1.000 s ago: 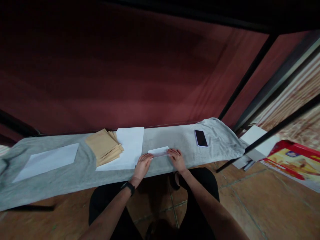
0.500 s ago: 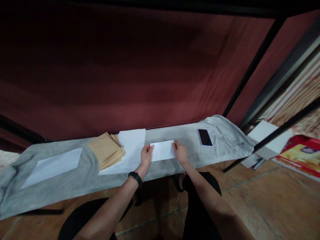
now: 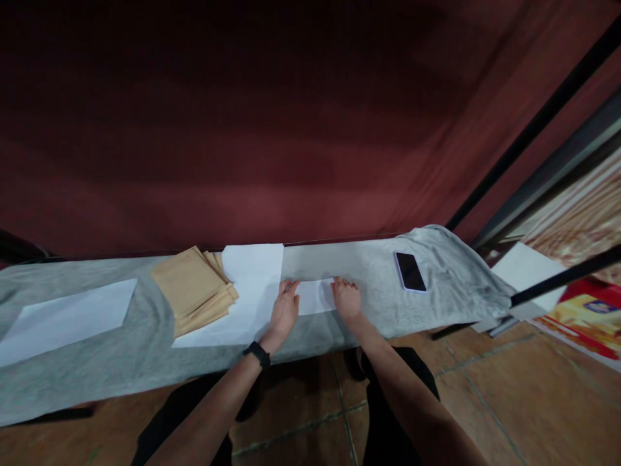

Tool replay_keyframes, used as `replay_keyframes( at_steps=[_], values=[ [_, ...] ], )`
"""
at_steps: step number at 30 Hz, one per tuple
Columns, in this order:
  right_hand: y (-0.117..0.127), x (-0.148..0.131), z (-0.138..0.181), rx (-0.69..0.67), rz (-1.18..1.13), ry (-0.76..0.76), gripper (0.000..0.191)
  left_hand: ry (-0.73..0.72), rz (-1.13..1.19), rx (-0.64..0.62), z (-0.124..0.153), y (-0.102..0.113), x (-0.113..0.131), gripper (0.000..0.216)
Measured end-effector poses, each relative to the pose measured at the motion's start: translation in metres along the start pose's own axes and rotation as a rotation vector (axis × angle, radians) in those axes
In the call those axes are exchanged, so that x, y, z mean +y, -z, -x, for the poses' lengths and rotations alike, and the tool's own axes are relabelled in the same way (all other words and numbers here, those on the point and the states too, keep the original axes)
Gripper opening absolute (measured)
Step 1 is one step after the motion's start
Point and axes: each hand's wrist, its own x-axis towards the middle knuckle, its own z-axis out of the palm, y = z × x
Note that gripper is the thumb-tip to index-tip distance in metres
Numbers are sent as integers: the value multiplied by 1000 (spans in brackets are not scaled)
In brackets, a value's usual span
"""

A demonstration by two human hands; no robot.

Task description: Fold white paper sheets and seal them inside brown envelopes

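A small folded white paper [image 3: 315, 296] lies on the grey cloth [image 3: 121, 349] that covers a long low table. My left hand [image 3: 284, 309], with a black band on its wrist, rests flat on the paper's left end, fingers stretched out. On the right end sits my right hand [image 3: 346, 298], fingers pressing down on the sheet. Both hands lie on the paper rather than gripping it.
A larger white sheet [image 3: 245, 291] lies just left of my hands, beside a stack of tan envelopes [image 3: 194, 288]. Another white sheet [image 3: 63, 318] sits far left. A dark phone [image 3: 410, 271] lies to the right. Beyond the table's right end are white sheets [image 3: 526, 268] and a red box [image 3: 582, 317] on the tiled floor.
The folded paper went from a narrow strip to a wider rectangle and now lies flat under both hands. My hands moved closer together over it. The camera shifted slightly.
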Motion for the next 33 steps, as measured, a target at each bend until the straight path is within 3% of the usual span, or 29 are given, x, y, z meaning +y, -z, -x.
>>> replay_keyframes(
  at_steps=[4,7,10,14,23,33],
  values=[
    [1,-4,2,56,-34,-28,29,-92,-202,-86,11,0,4,45],
    [-4,-17,11,128,-181,108,44,-188,-277,-87,20,-10,7,49],
    [-17,-38,24,36,-372,304,52,-284,-318,-142,29,-27,5,60],
    [-30,-51,35,-54,-386,323,58,-315,-444,-168,36,-40,2,65],
    [-31,-8,33,36,-103,223,58,-240,-487,-88,36,-34,4,61],
    [-16,7,30,-39,-21,145,58,-151,-468,-33,35,-28,10,62]
  ],
)
